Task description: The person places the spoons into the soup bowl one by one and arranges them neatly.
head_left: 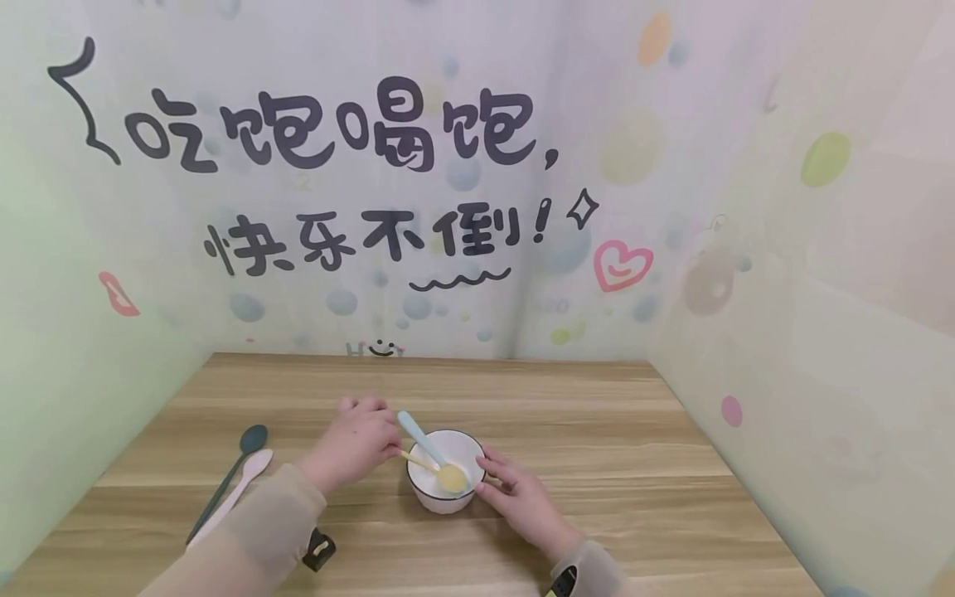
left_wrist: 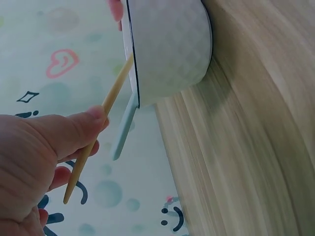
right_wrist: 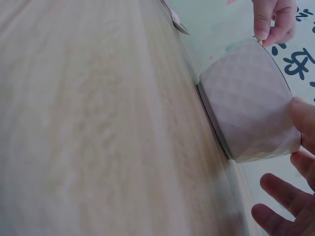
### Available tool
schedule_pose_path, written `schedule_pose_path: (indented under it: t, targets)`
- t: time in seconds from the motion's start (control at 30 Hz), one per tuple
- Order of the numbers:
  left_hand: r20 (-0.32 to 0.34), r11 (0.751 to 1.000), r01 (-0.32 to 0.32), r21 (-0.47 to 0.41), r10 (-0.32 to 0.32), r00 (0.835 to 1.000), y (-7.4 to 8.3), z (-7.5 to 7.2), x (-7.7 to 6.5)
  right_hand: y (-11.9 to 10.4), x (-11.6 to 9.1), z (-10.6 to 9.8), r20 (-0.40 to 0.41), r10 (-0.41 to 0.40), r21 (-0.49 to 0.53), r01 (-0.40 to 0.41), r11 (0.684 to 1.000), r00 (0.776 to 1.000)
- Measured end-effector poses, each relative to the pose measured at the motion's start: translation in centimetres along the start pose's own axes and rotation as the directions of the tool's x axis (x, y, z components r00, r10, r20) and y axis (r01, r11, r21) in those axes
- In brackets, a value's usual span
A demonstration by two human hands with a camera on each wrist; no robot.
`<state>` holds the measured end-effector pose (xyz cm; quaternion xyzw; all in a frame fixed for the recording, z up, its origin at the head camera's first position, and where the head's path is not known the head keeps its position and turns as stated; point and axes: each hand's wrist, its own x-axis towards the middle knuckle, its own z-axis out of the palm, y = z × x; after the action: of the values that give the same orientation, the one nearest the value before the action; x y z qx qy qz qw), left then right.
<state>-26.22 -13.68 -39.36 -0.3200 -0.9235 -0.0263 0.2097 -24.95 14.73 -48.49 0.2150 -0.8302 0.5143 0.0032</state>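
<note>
A white bowl [head_left: 440,503] with a dark rim and a diamond-textured wall stands on the wooden table. My left hand [head_left: 356,441] pinches the thin handle of a yellow spoon [left_wrist: 117,86] between thumb and fingers. In the head view the yellow spoon's head lies inside the bowl. A light blue spoon [head_left: 418,431] leans in the same bowl, its handle sticking out over the far left rim. At the bowl's right side, my right hand [head_left: 525,502] holds the wall near the rim with thumb and forefinger; its other fingers are spread in the right wrist view.
Left of my left arm, a dark teal spoon [head_left: 227,479] and a pale pink spoon [head_left: 240,487] lie side by side on the table [head_left: 597,414]. A white wall [head_left: 336,319] with dark lettering rises behind the table, and side walls flank it.
</note>
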Motion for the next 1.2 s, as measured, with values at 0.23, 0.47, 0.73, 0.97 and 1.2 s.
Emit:
schedule_pose_path:
  t: [0.23,0.47,0.73,0.97,1.2]
  targets:
    - [-0.009,0.999,-0.050,0.003,0.050,0.999,0.2,1.0,0.6,-3.0,-0.7,-0.3,-0.004,0.008,0.013,-0.008,1.000,1.000]
    - [-0.004,0.996,-0.074,0.052,0.074,0.997,0.4,1.4,0.9,-3.9,-1.0,-0.5,-0.007,-0.029,-0.022,0.029,0.999,1.000]
    - [0.021,0.998,-0.045,0.044,0.044,0.999,0.4,1.5,1.0,-4.4,-1.1,-0.7,0.003,-0.009,-0.007,0.009,1.000,1.000]
    - [0.031,0.998,-0.034,0.061,0.032,0.999,0.5,1.5,1.3,-4.5,-1.1,-0.7,0.009,-0.005,-0.012,0.005,1.000,1.000]
    - [0.033,0.997,-0.015,0.078,0.012,0.999,0.4,2.0,1.3,-4.5,-1.1,-0.8,0.015,-0.006,-0.024,0.006,1.000,1.000]
